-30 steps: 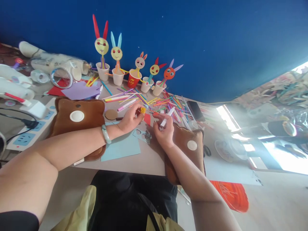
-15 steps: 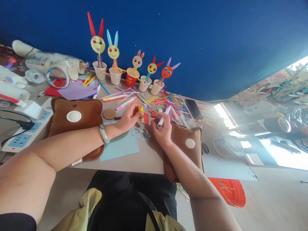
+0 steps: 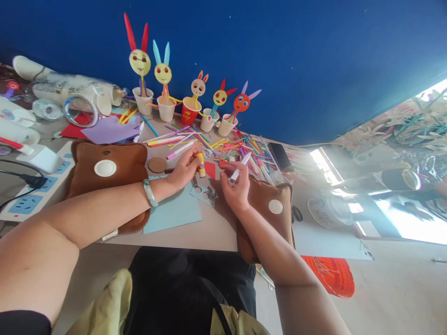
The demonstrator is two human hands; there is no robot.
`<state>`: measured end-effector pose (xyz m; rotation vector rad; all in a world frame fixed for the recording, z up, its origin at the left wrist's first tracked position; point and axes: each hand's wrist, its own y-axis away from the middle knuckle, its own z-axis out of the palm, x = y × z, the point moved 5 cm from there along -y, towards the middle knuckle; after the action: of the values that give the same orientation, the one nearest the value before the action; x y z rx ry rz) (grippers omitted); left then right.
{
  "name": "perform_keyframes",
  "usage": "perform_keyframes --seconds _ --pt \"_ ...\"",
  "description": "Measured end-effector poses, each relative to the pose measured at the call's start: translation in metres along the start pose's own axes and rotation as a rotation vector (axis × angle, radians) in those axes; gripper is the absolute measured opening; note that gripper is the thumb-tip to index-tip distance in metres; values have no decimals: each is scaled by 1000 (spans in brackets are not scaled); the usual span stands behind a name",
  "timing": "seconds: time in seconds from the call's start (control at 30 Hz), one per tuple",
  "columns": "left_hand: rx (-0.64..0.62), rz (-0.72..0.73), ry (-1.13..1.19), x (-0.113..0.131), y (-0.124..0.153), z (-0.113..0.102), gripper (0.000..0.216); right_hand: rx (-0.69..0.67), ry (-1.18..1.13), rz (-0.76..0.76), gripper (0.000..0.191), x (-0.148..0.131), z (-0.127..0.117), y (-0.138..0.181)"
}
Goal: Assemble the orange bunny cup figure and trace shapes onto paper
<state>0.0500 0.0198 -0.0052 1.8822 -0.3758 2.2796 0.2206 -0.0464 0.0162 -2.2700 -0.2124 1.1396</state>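
Observation:
My left hand [image 3: 184, 170] grips a small yellow glue stick [image 3: 201, 167] upright near the middle of the table. My right hand [image 3: 236, 190] is closed around a white marker [image 3: 240, 168] that slants up between the fingers. Something small and red shows at the right fingertips; what it is I cannot make out. Between the hands lies a piece of red paper [image 3: 210, 169]. Closer to me are small dark-rimmed circles [image 3: 211, 196] on a pale sheet and a light blue sheet of paper [image 3: 171, 215]. A round brown disc [image 3: 157, 164] rests left of the left hand.
Several rabbit-faced figures in cups, one a red cup [image 3: 189, 114], stand along the blue wall. Coloured sticks and pens [image 3: 174, 139] are strewn before them. Brown cushions [image 3: 129, 160] lie under both forearms. A power strip [image 3: 24, 202] is at left, a phone [image 3: 280, 156] at right.
The view has shifted slightly. My left hand has moved a little left with the glue stick, away from the right hand. The right hand keeps its hold on the marker.

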Motion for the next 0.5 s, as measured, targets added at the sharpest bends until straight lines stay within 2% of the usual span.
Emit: perform_keyframes --seconds 0.2,0.4,0.5 --pt "19 97 -111 8 5 0 6 -11 18 10 30 0 1 -1" --pt "-27 120 -243 14 10 0 19 -291 41 88 32 5 15 3" --pt "-38 136 -255 14 10 0 19 -337 60 94 31 8 17 5"
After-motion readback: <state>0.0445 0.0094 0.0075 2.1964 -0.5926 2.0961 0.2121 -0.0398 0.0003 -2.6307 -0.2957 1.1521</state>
